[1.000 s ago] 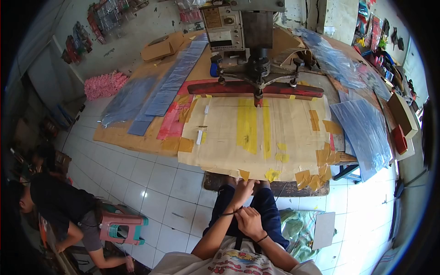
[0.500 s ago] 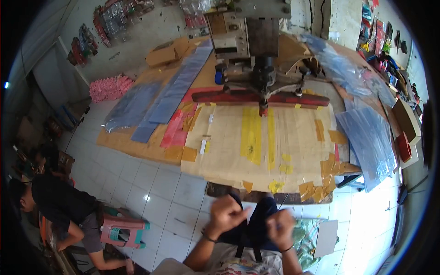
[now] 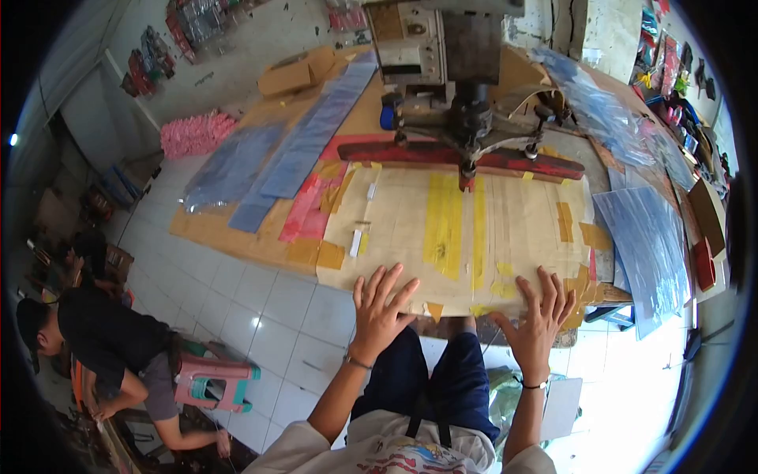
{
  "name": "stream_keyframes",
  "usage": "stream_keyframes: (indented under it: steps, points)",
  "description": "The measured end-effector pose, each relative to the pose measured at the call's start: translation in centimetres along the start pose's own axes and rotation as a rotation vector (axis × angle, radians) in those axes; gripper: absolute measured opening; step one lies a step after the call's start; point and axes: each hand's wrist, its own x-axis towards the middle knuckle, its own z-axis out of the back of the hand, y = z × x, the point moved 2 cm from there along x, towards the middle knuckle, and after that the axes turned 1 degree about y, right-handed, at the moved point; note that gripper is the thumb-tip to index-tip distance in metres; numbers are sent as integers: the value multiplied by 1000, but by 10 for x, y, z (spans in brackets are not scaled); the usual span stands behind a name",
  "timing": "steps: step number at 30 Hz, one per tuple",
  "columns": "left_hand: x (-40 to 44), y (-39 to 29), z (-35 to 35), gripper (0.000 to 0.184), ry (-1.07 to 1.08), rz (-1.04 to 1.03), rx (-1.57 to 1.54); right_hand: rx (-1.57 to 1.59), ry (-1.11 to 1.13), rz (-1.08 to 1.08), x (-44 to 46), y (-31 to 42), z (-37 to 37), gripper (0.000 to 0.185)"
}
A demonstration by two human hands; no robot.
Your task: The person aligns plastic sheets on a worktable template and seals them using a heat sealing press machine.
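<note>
Both of my hands rest at the near edge of a tan, taped work surface (image 3: 395,229). My left hand (image 3: 380,310) lies near its front left part, fingers spread, holding nothing. Fingers apart and empty, my right hand (image 3: 538,317) touches the front right part. Yellow tape strips (image 3: 444,229) run down the middle of the surface. Beyond it, a long red-edged bar (image 3: 395,152) hangs from a machine's metal bracket (image 3: 472,126). Small white pieces (image 3: 356,242) sit on the surface's left side.
Blue plastic sheets (image 3: 316,130) lie at the left, more plastic sheets (image 3: 647,253) at the right. An open cardboard box (image 3: 296,73) is at the back left. A co-worker (image 3: 110,340) bends beside a pink and green stool (image 3: 213,383) at the lower left.
My hands, together near my lap at first, have separated and moved forward onto the tan surface, with the fingers now spread. The camera view has shifted slightly.
</note>
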Motion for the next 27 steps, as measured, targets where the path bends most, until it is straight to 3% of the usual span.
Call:
stream_keyframes:
  steps: [6, 15, 27]
  points:
    - [-3, 2, -49, 75, -333, 62, -1, -37, -95, -61, -5, 2, -14, 78]
    - [-9, 6, -54, 65, -312, 25, 98, -69, -190, -49, -9, -8, -33, 76]
    - [-7, -5, -47, 64, -285, 102, -41, -76, -241, -90, -16, -4, -41, 75]
